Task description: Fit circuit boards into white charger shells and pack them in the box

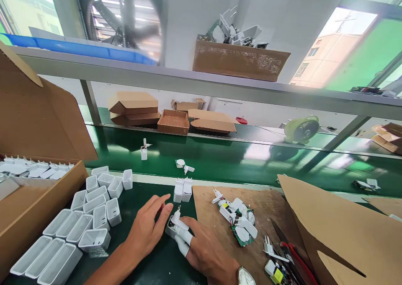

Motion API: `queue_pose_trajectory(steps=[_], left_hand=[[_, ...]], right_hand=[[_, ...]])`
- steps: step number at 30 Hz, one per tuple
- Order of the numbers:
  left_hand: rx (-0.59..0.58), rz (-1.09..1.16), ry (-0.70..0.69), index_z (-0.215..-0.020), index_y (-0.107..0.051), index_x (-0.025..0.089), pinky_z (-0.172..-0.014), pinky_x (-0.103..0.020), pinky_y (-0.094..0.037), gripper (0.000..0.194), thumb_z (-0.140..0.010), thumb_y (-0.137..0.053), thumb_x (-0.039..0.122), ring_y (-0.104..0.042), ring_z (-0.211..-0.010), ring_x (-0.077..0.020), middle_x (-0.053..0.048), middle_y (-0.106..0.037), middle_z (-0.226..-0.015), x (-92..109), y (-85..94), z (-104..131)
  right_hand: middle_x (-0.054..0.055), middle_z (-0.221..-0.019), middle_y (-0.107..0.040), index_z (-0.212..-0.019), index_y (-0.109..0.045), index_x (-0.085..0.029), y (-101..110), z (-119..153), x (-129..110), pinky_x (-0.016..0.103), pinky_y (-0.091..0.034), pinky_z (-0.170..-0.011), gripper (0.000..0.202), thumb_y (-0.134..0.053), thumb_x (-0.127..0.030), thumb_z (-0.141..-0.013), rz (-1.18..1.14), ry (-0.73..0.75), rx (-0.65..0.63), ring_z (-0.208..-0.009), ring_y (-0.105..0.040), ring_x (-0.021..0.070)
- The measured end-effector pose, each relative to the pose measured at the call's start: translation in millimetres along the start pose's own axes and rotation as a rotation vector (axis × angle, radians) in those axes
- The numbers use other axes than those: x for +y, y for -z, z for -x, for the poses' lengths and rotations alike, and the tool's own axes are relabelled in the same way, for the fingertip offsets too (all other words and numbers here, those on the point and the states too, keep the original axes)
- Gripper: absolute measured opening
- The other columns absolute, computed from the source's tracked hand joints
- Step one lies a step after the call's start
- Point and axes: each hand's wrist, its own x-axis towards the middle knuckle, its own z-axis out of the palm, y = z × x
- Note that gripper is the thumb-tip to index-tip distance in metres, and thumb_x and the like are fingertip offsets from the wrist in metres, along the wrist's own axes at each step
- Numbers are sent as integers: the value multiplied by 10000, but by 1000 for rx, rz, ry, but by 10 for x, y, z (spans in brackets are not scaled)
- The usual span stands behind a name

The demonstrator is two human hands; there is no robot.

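Note:
My right hand (209, 248), with white covers on some fingertips, grips a small white charger housing (170, 230). A white plug piece (179, 221) with metal pins sits at the housing's open top; whether it is seated cannot be seen. Just to the left is my left hand (147, 221), its fingers stretched out and apart from the thumb, with nothing visible in it. Beyond both hands stand two white chargers (183, 190), side by side. Left of my left hand, several empty white housings (79, 228) lie in rows on the green mat.
Circuit boards with white parts (240, 222) lie on a cardboard sheet (205, 207) at right, near red-handled pliers (298, 260). An open carton (72, 184) of white parts borders the left side. A green conveyor belt (220, 155) crosses behind, beneath a metal shelf (176, 73).

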Motion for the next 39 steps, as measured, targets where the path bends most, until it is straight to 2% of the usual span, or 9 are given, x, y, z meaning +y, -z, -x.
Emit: queue_pose_trajectory(steps=[6,11,21,25,27,29,31,34,39], left_hand=[[127,169,97,-1257,-713,196,-823,-360,-573,438,-1096,-408,466,-677,-851,-221,-59,-686,-927,-286,77,205],[143,236,104,-1229,-715,197,-824,-344,-555,403,-1099,-417,435,-670,-875,-216,-62,-677,-952,-296,66,195],[144,273,57,-1250,-721,212,-849,-344,-565,361,-1094,-452,396,-694,-921,-223,-67,-700,-994,-312,15,244],[62,293,-13,-1329,-670,233,-909,-366,-578,333,-1079,-492,364,-684,-997,-232,-83,-687,-1081,-285,-33,270],[-23,298,-28,-1424,-595,264,-960,-397,-584,428,-1008,-633,358,-675,-1047,-247,-88,-670,-1170,-283,-107,308],[-106,290,-15,-1525,-486,307,-1011,-443,-582,735,-866,-812,317,-660,-1102,-275,-90,-640,-1255,-298,-211,356],[-155,284,8,-1604,-354,337,-1040,-483,-575,1029,-740,-901,227,-647,-1131,-295,-88,-613,-1289,-328,-325,404],[-160,275,10,-1665,-162,349,-1070,-514,-559,1213,-709,-872,114,-631,-1186,-308,-88,-582,-1310,-369,-453,454],[15,238,-185,-1660,-120,338,-1074,-545,-549,961,-907,-682,134,-606,-1278,-329,-136,-552,-1405,-278,-452,474]], right_hand=[[172,-1342,-665,-1435,-561,-249,159,-73,-1,426,-633,-900,457,-521,-121,-998,-108,103,267,-1118,-705,293],[133,-1162,-706,-1335,-632,-242,16,-95,-10,399,-645,-831,399,-506,-88,-989,-204,40,189,-991,-715,261],[142,-1268,-686,-1398,-603,-269,25,-47,-27,407,-636,-911,469,-517,-68,-982,-212,-8,271,-1094,-707,269],[119,-1243,-696,-1385,-614,-279,-74,3,-32,398,-634,-938,481,-520,-57,-969,-249,-49,257,-1100,-713,264],[126,-1300,-672,-1399,-592,-278,-131,36,-30,412,-628,-966,485,-546,-73,-962,-260,-79,320,-1157,-698,277],[125,-1313,-663,-1411,-578,-277,-166,61,-31,408,-624,-970,506,-568,-78,-946,-300,-113,370,-1171,-692,274],[107,-1262,-681,-1388,-610,-281,-169,62,-43,382,-620,-951,494,-566,-77,-940,-385,-142,342,-1127,-699,253],[90,-1186,-703,-1264,-715,-280,-141,11,-98,392,-606,-941,352,-600,-153,-956,-576,-235,281,-1062,-701,248],[103,-1084,-769,-1151,-758,-215,-97,-111,-322,499,-601,-952,346,-757,-455,-902,-1409,-629,381,-1014,-736,305]])
